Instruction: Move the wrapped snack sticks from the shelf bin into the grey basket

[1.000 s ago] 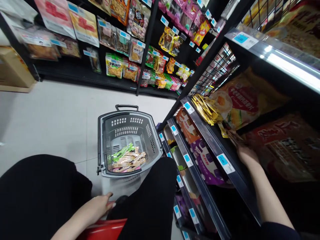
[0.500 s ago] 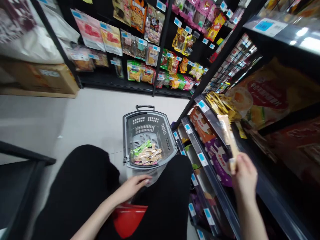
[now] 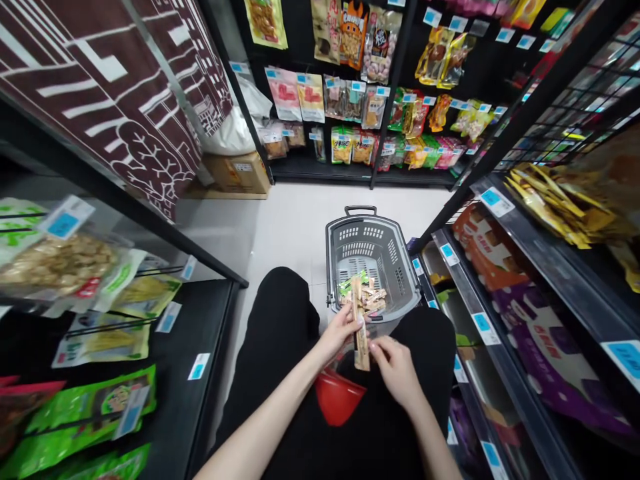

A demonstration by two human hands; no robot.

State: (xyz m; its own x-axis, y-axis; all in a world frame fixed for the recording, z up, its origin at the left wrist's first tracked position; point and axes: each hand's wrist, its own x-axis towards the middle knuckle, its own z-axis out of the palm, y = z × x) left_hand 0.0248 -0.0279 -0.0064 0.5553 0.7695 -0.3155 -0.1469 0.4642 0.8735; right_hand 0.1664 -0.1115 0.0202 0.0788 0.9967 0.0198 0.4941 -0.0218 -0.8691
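Observation:
A long, thin beige snack packet [image 3: 362, 348] is pinched in my left hand [image 3: 339, 331], in front of my knees. My right hand [image 3: 398, 368] has its fingertips closed at the packet's lower right edge. Beyond my hands a grey shopping basket [image 3: 407, 297] stands on the floor, its black handle at the far side. Several similar beige packets [image 3: 374, 298] lie in it beside some bright green ones [image 3: 346, 287]. The held packet's upper end overlaps the basket's near part in view.
To my right, a shelf rack [image 3: 465, 287] holds yellow stick packets [image 3: 560, 207] and purple bags [image 3: 550, 347]. Hanging snack bags [image 3: 353, 143] line the rack ahead. On the left are another shelf [image 3: 200, 320] with green bags [image 3: 100, 400] and a cardboard box [image 3: 240, 175].
My right hand has come from the right shelf to my lap with the beige packet. My left hand has risen and taken hold of it. The view has swung left.

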